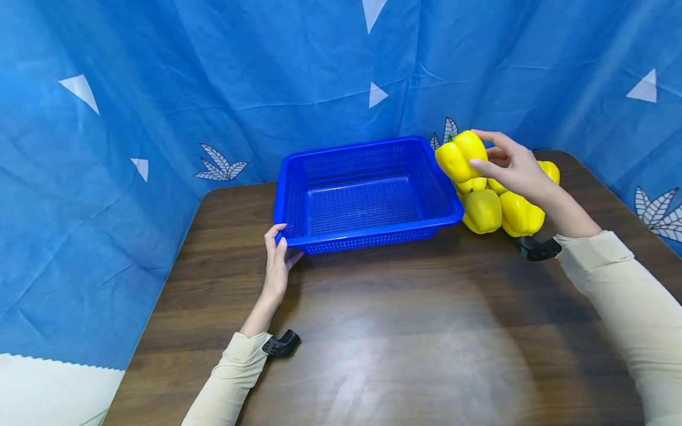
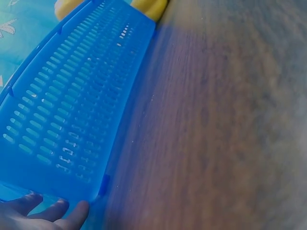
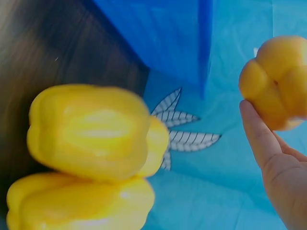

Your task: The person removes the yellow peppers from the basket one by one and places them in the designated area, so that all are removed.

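Observation:
A blue perforated plastic basket (image 1: 367,228) stands on the table, with nothing inside it. My left hand (image 1: 276,260) grips its near left corner, thumb and fingers at the rim; in the left wrist view the fingers (image 2: 57,211) lie along the basket's end. My right hand (image 1: 514,165) holds a yellow bell pepper (image 1: 459,157) in the air, just off the basket's right rim, its green stem pointing up and left. Below the hand, several more yellow bell peppers (image 1: 482,212) are heaped beside the basket. The right wrist view shows the held pepper's lobed end.
The brown wooden table (image 1: 383,331) reaches back to a blue curtain (image 1: 319,71) with white triangles and leaf prints. The pepper heap touches or nearly meets the basket's right side. A black wrist device (image 1: 282,343) sits at each sleeve cuff.

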`<action>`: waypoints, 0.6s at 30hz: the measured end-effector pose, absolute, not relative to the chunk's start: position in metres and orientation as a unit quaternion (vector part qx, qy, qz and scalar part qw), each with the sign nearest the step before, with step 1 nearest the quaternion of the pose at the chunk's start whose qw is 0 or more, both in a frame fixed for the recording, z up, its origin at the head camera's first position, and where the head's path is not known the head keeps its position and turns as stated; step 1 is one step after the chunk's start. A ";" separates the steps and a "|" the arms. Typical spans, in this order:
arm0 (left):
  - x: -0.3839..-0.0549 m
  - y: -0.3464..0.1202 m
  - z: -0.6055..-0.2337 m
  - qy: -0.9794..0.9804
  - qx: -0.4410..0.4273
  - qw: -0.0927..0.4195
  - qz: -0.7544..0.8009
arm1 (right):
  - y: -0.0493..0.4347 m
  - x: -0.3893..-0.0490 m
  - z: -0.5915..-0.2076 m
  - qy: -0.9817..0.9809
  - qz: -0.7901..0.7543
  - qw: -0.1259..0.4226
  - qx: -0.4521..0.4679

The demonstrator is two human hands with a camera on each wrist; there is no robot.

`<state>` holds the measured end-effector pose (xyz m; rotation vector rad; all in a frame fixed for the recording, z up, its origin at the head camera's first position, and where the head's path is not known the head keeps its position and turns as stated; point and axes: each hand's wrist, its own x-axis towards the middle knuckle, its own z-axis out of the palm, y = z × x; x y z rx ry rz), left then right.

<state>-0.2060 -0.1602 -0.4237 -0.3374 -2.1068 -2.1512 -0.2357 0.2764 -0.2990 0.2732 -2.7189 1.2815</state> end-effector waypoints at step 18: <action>-0.206 -0.158 -0.424 -0.694 -0.108 0.067 -0.708 | 0.337 -0.216 -0.322 -0.869 0.482 0.096 0.057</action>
